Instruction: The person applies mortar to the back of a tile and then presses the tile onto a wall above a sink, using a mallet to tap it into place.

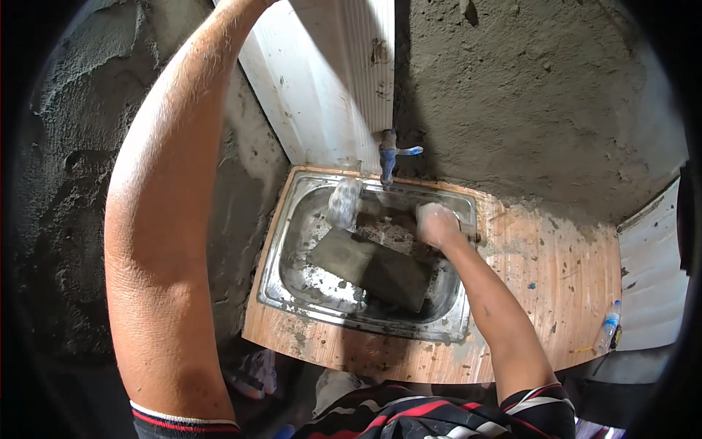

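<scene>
My left arm [172, 168] reaches up along the left side and leaves the view at the top, so the left hand is out of sight. My right hand [437, 224] is over the far right part of the steel sink [457, 311]. It looks pale with residue and closed, and whatever it may hold is hidden. A flat, grey-green rectangular slab [369, 267] lies tilted across the basin, near that hand. Against the sink's far wall is a mottled grey-white object [344, 203] whose kind I cannot make out. Dirty, foamy water and grey smears mark the basin.
A blue-handled tap [390, 157] stands behind the sink, in front of a white ribbed panel [329, 80]. The wooden countertop [545, 271] is spattered with mortar. At its right edge is a plastic bottle [607, 329]. Rough grey plaster walls [512, 95] rise around.
</scene>
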{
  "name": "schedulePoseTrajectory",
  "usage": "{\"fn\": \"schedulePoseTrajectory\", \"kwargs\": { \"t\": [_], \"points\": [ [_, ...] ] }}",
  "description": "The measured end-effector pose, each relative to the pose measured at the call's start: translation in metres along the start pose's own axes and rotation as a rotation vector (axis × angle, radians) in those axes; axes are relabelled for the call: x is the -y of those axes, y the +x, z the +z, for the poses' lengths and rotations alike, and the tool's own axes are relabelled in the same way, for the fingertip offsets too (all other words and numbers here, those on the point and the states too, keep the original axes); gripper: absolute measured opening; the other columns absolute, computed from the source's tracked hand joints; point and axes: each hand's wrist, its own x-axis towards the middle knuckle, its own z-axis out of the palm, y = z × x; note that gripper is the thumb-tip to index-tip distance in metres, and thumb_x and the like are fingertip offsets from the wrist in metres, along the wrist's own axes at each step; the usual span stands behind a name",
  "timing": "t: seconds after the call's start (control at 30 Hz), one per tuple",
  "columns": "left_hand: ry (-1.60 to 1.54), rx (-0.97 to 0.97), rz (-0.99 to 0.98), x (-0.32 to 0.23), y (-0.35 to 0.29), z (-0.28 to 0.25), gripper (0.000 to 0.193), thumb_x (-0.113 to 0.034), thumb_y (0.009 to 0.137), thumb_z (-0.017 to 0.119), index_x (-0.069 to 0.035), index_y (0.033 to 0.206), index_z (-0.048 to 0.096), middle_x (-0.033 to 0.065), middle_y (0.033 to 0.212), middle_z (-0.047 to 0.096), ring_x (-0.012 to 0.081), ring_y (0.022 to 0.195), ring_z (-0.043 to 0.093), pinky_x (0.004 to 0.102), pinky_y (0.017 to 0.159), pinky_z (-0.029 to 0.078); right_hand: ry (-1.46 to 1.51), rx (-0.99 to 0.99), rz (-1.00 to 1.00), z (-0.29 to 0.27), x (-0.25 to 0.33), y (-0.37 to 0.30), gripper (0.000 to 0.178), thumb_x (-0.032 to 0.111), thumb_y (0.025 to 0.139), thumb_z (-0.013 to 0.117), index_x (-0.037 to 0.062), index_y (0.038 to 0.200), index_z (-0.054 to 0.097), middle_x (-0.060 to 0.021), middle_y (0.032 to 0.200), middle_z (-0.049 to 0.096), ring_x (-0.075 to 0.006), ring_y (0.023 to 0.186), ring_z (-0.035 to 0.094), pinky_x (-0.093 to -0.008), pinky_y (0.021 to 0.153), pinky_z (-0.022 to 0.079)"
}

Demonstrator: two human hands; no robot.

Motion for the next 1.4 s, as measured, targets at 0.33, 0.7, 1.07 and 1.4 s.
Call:
{"fn": "schedulePoseTrajectory", "kwargs": {
  "t": [0.33,0.7,1.07,1.4],
  "points": [
    [-0.069,0.081,-0.147,-0.022,0.002,-0.019,0.112,-0.044,0.072,0.091,-0.007,0.159,0.031,0.0285,0.163,0.025,0.0455,0.149,0.031,0.0541,0.119,0.035,0.096,-0.264,-0.003,0.038,-0.034,0.062,0.026,0.028,0.091,0.066,0.0098,0.106,0.075,-0.0245,0.093,0.073,-0.0442,0.092,0.071,-0.053,0.08,0.058],
    [-0.22,-0.056,0.101,-0.016,0.002,-0.02,0.117,-0.035,0.064,0.095,-0.007,0.158,0.03,0.0324,0.161,0.025,0.0511,0.148,0.026,0.0584,0.12,0.03,0.062,-0.102,0.078,-0.009,-0.022,-0.033,0.038,0.038,0.095,0.061,0.0041,0.113,0.065,-0.0233,0.107,0.072,-0.0412,0.105,0.068,-0.0527,0.088,0.056],
    [0.013,0.043,0.092,-0.023,-0.003,-0.028,0.099,-0.056,0.081,0.082,-0.003,0.152,0.04,0.0343,0.15,0.04,0.0491,0.141,0.039,0.0546,0.113,0.041,0.083,-0.08,0.558,-0.003,-0.115,-0.235,0.06,0.059,0.091,0.058,0.0038,0.111,0.071,-0.0243,0.102,0.073,-0.0406,0.1,0.07,-0.052,0.086,0.056],
    [-0.259,-0.222,-0.243,-0.111,-0.153,-0.051,0.093,-0.037,0.086,0.081,0.01,0.151,0.035,0.0387,0.15,0.04,0.0474,0.143,0.039,0.0504,0.12,0.035,0.087,-0.314,0.924,0.067,-0.175,-0.287,0.052,0.048,0.091,0.062,0.0006,0.111,0.07,-0.0286,0.106,0.071,-0.0462,0.103,0.068,-0.0528,0.093,0.053]
  ]
}}
